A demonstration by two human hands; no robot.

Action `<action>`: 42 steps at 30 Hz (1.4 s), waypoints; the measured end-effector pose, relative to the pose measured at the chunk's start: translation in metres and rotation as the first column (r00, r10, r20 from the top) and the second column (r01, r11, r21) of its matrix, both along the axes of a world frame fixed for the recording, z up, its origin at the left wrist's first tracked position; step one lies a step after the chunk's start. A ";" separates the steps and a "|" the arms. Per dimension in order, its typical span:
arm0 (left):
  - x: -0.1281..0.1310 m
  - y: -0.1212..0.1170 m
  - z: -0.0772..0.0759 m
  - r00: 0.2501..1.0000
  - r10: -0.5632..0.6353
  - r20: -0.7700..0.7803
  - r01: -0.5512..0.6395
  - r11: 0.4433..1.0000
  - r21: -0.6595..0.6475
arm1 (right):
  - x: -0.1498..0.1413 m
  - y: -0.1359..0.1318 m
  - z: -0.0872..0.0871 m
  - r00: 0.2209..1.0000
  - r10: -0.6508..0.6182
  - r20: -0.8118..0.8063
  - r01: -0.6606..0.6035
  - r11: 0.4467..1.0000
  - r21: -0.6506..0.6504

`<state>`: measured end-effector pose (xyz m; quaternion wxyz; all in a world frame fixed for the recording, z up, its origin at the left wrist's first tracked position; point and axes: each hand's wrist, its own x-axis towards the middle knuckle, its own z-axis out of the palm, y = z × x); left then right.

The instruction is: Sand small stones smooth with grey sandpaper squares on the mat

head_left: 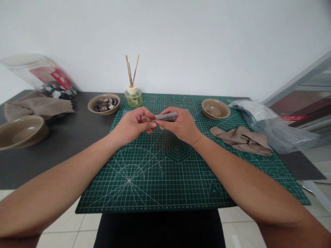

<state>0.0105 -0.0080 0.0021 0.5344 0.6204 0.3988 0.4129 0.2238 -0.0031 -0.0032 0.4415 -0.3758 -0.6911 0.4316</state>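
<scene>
Both of my hands meet above the green cutting mat (144, 193), fingertips almost touching. My right hand (184, 125) is closed around a grey piece (167, 116) that looks rolled or folded, with its thumb along the near side. Whether it is cloth or something else I cannot tell. My left hand (134, 125) is closed in a pinch, thumb against the fingers, right at the left end of that piece. What lies between those fingertips is too small to make out. Behind the hands, a flat bluish-grey thing on the mat is mostly hidden.
Left on the dark table are a bowl of dark and pale chips (103, 104), another bowl (22, 132), brown cloth (41, 106) and a tipped jar (49, 75). A reed diffuser (133, 96) stands behind. Rightward are a bowl (216, 109), crumpled cloth (243, 139) and plastic bag (279, 125).
</scene>
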 end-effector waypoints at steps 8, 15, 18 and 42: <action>0.001 0.001 -0.002 1.000 -0.002 -0.009 0.002 1.000 0.001 | 0.000 0.003 -0.003 0.999 0.023 0.024 -0.023 1.000 0.010; 0.001 0.001 0.000 1.000 -0.002 0.012 0.002 1.000 -0.015 | -0.001 0.001 0.000 1.000 0.023 -0.013 -0.023 1.000 0.007; 0.001 0.000 0.000 1.000 -0.003 0.005 0.003 1.000 -0.014 | -0.002 0.000 -0.001 1.000 0.005 -0.006 -0.005 1.000 0.007; 0.001 0.001 -0.001 1.000 0.015 0.017 -0.015 1.000 -0.004 | 0.000 0.000 0.000 0.999 -0.002 0.041 0.003 1.000 -0.010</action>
